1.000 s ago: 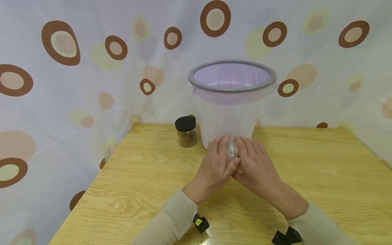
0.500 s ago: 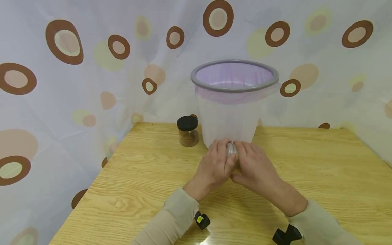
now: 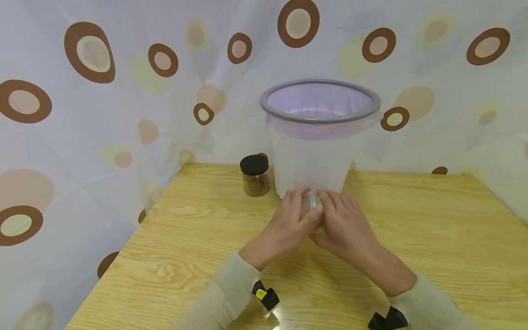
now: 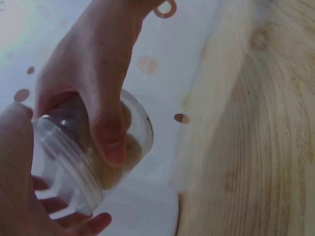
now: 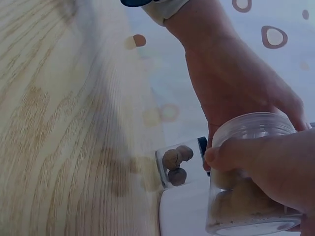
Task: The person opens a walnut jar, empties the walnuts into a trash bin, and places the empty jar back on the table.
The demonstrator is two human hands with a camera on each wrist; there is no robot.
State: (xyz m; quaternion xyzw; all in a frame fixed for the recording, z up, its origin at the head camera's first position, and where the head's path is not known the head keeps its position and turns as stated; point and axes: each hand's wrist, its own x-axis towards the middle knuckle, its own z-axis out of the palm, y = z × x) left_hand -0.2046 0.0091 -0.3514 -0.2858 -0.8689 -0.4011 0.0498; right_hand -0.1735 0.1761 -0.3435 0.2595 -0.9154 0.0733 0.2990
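Sleeves point(image 3: 220, 293) of pale cloth reach in from the near edge over the wooden table point(image 3: 437, 238), each wrist carrying a small black device point(image 3: 266, 295). Beyond them the two hands meet around a clear jar point(image 5: 236, 196) with brown rounded pieces inside, held on its side near the middle of the table. The right hand point(image 3: 348, 224) grips its body, thumb laid across it; the left hand point(image 3: 288, 220) grasps its ribbed end, fingers curled round. Together they hide most of the jar from the head view. Directly beyond them stands a tall white bin point(image 3: 311, 158) with a grey rim and a purple liner point(image 3: 321, 98); the hands cover part of its foot. Just left of it stands a second jar point(image 3: 255, 183), black-lidded, with brown rounded pieces inside. Farthest back hangs a white backdrop point(image 3: 144, 105) patterned with brown rings.
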